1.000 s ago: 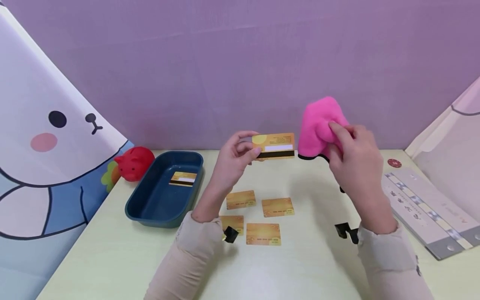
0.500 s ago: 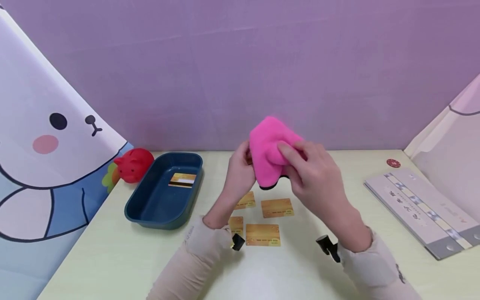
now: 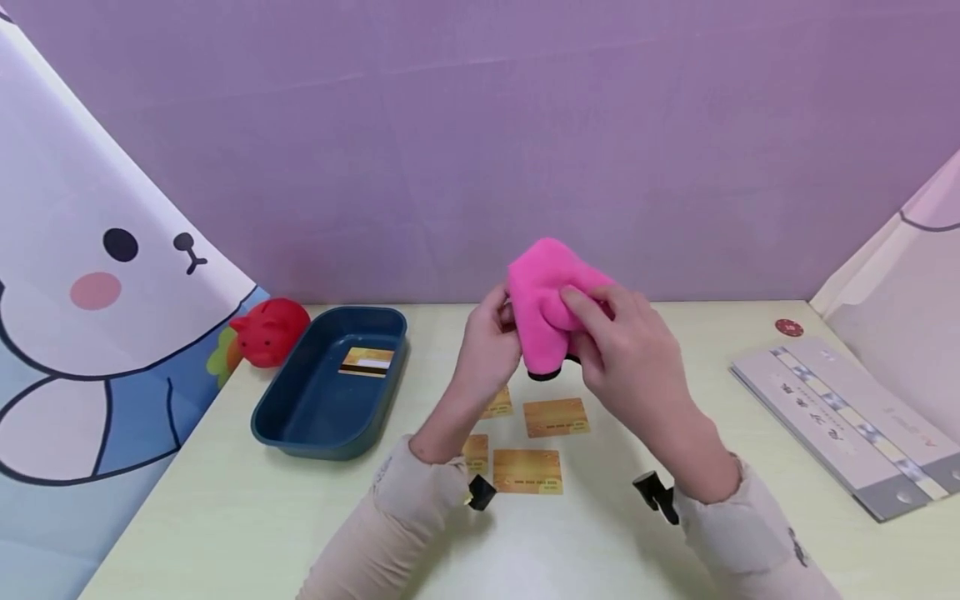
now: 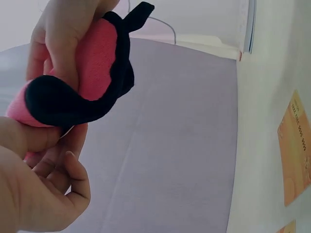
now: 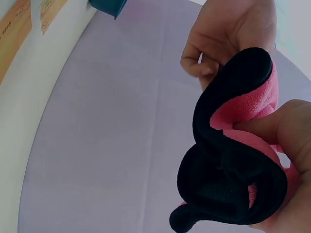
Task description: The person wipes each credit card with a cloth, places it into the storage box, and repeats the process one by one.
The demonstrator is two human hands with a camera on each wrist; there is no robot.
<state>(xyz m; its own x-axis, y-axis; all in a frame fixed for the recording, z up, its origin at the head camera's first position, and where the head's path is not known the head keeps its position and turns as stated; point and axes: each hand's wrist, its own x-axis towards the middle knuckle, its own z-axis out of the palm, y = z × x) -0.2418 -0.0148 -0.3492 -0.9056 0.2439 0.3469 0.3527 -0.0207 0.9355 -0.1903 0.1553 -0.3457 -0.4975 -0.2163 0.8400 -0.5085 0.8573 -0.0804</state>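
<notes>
My right hand pinches a pink fleece cloth with black edging, bunched and held up above the table. The right wrist view shows the folded black underside of the cloth, with my thumb pressed into the pink pile. My left hand meets the cloth at its left side, fingers curled behind it. Between those fingers, in the left wrist view, only a thin pale edge of the bank card shows; the cloth hides the rest of it.
Several gold bank cards lie on the table below my hands. At the left stands a blue tray with one card in it, beside a red piggy bank. A grey folder and a red chip are at the right.
My right hand has brought the pink cloth left, over the bank card in my left hand, covering it. During the last half second both hands have shifted slightly right.
</notes>
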